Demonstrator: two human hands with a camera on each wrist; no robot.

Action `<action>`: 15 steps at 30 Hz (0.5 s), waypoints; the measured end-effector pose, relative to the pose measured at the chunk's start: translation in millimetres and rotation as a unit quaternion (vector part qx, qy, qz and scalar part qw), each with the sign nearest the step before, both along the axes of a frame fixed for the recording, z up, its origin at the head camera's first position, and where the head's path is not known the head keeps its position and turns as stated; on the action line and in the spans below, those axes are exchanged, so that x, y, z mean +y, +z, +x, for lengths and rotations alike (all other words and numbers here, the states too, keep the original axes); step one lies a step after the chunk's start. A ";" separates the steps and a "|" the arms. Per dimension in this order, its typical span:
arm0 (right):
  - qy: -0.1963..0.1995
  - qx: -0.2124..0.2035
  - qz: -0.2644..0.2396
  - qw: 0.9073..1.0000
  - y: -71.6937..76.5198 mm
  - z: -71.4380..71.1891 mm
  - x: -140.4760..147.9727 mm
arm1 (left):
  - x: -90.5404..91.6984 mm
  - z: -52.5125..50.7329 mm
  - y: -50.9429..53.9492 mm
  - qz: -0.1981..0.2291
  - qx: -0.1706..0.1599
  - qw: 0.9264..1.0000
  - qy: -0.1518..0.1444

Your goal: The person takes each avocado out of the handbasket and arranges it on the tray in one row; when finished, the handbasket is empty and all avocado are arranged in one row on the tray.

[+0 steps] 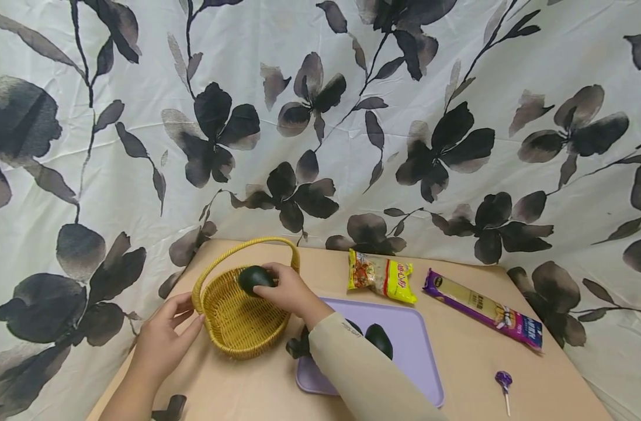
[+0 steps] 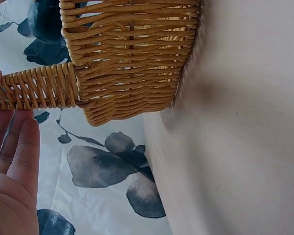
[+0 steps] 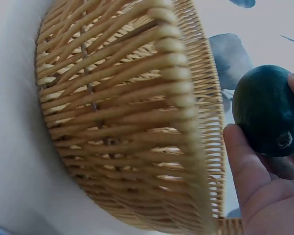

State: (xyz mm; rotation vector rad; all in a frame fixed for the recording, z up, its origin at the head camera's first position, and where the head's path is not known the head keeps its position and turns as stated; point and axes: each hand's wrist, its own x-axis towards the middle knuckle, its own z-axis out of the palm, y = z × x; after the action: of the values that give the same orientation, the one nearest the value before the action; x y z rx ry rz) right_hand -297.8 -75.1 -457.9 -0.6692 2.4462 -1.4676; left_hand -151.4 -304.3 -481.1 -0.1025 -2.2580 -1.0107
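A dark green avocado [image 1: 255, 281] is held in my right hand [image 1: 288, 287], above the opening of a yellow wicker basket [image 1: 236, 327]. In the right wrist view the avocado [image 3: 266, 110] sits between thumb and fingers, its stem scar showing, beside the basket's rim [image 3: 178, 98]. My left hand [image 1: 165, 333] grips the base of the basket's handle on the left side. The left wrist view shows the handle [image 2: 39, 88] between its thumb and fingers. On a lilac tray [image 1: 415, 351] lies another avocado [image 1: 379, 341], with one more dark piece partly hidden by my right sleeve.
Behind the tray lies a yellow snack bag [image 1: 381, 276]. A long purple packet [image 1: 483, 310] is to the right, with a purple lollipop [image 1: 503, 383] nearer the front. A flower-print curtain [image 1: 352, 146] hangs along the back of the table [image 1: 262, 392].
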 end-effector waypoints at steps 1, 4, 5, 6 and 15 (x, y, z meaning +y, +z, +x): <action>-0.001 0.003 -0.006 1.000 1.7 0.8 3.0 | 0.2 0.0 0.1 -0.001 0.000 1.000 -0.001; -0.005 0.005 -0.018 1.000 7.1 3.0 12.4 | 0.3 -0.1 0.4 -0.007 -0.002 1.000 0.001; -0.009 0.005 -0.023 1.000 8.8 3.4 15.7 | 0.3 -0.1 0.5 -0.008 -0.004 1.000 0.003; -0.012 0.007 -0.026 1.000 10.2 3.6 19.0 | 0.5 -0.1 0.7 -0.010 -0.005 1.000 0.005; -0.038 0.028 -0.063 0.997 18.0 10.3 49.6 | 1.6 1.5 3.1 -0.003 -0.017 1.000 0.014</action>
State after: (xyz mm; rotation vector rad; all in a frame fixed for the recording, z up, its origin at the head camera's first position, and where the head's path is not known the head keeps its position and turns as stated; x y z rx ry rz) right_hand -287.5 -25.5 -439.9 -0.6562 2.4628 -1.6666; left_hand -149.9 -302.7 -478.0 -0.0569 -2.2860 -0.9984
